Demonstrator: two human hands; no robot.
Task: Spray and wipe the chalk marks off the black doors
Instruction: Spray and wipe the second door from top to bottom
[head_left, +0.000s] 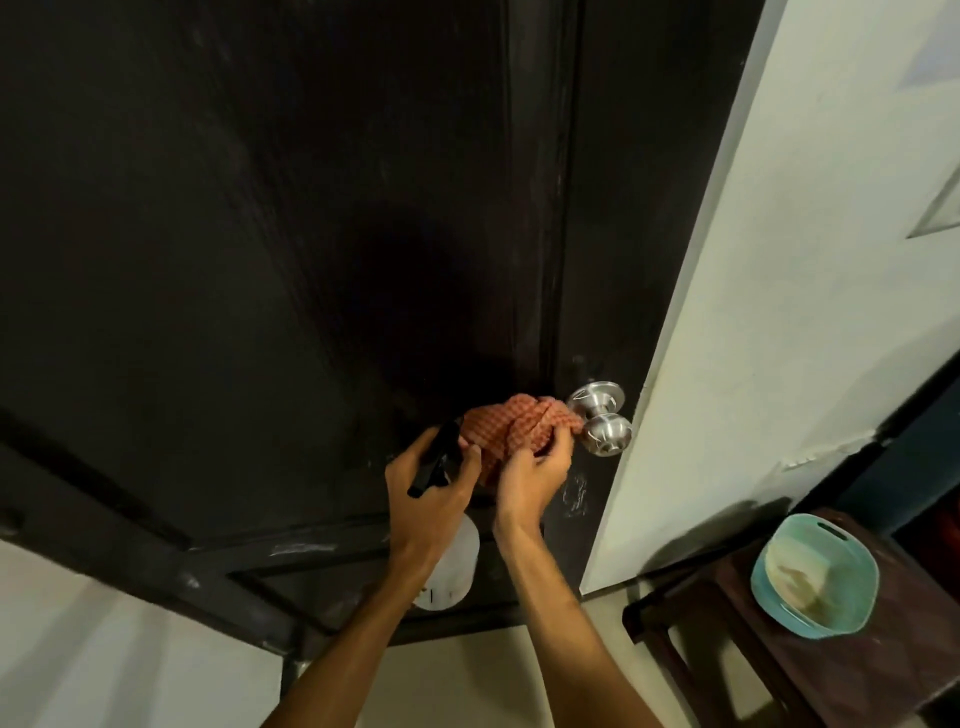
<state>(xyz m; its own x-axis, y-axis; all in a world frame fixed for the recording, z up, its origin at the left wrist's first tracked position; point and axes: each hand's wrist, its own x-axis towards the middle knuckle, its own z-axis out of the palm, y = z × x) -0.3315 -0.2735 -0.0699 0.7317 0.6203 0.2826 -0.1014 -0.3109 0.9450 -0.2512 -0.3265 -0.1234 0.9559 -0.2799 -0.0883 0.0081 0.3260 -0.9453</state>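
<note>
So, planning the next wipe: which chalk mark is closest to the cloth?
The scribble below the knob, beside the right hand gripping the cloth; the rail smear lies farther left.

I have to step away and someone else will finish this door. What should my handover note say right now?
Hands: the left hand holds the spray bottle by its black head, close to the black door. The right hand grips the bunched orange cloth beside the metal knob.
Done: the upper panel shows only faint smears.
Left: chalk marks below the knob and a chalk smudge on the lower rail.
</note>
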